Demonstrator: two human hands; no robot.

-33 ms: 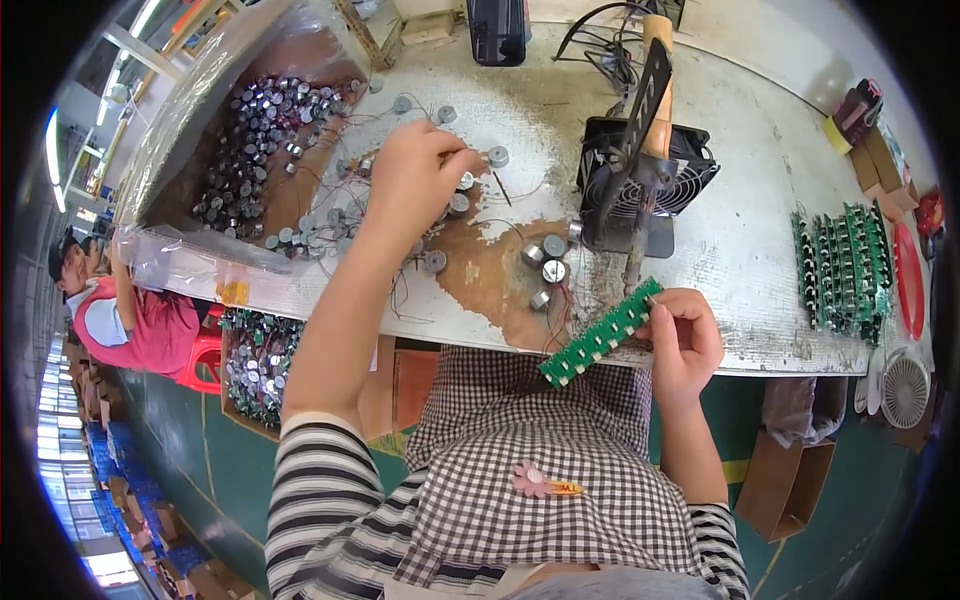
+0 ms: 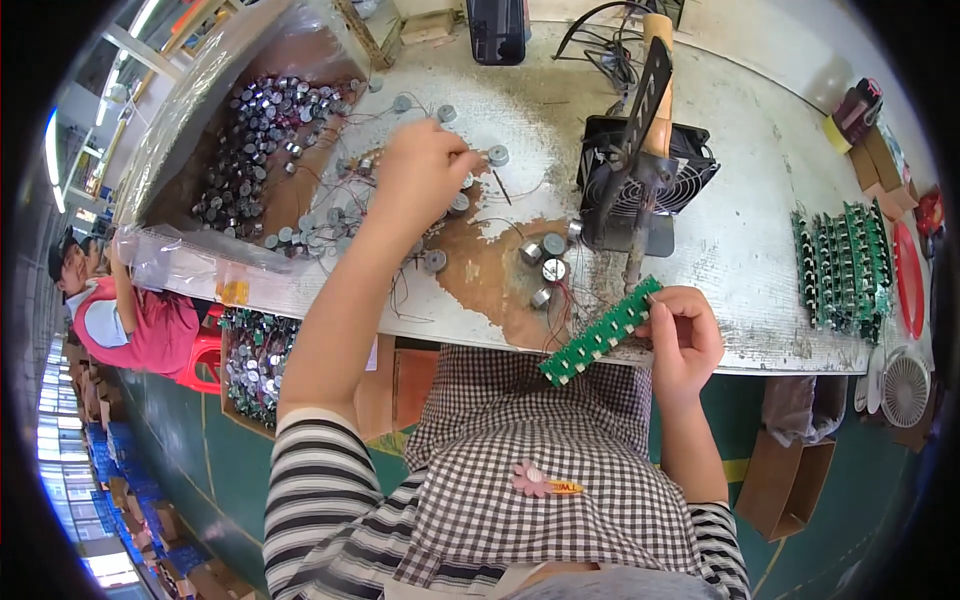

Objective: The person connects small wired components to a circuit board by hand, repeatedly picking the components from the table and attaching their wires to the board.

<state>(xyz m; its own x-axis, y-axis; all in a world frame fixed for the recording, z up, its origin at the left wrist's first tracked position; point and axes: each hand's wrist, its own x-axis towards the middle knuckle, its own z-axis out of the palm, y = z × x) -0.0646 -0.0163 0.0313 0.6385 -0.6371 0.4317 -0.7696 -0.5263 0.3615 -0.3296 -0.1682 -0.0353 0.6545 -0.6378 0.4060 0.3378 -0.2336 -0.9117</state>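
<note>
You are looking down at a worn white tabletop [image 2: 760, 200] from above your own arms. Nothing has shifted between this view and the one taken at the same instant, so the work stands where it was. Your left hand [image 2: 420, 180] reaches forward over a scatter of small round metal parts [image 2: 440, 205] trailing thin wires; its fingers are curled down onto them, but you cannot tell from here whether they have closed on one. A bigger heap of the same round parts [image 2: 250, 150] lies in a tray lined with clear plastic at your far left. Your right hand [image 2: 685, 335] sits at the near edge of the tabletop, fingers pinched on the end of a long green circuit board strip [image 2: 600, 335], which slants down toward your lap. Three more round parts [image 2: 545, 268] stand just beyond the strip. Behind them a small black fan [image 2: 655, 185] sits with a soldering iron stand [image 2: 640, 150] rising in front of it. A row of green boards [image 2: 845, 265] is stacked at your far right, near a red dish [image 2: 912, 275]. Another person in a red top [image 2: 140, 325] sits off to your left.
</note>
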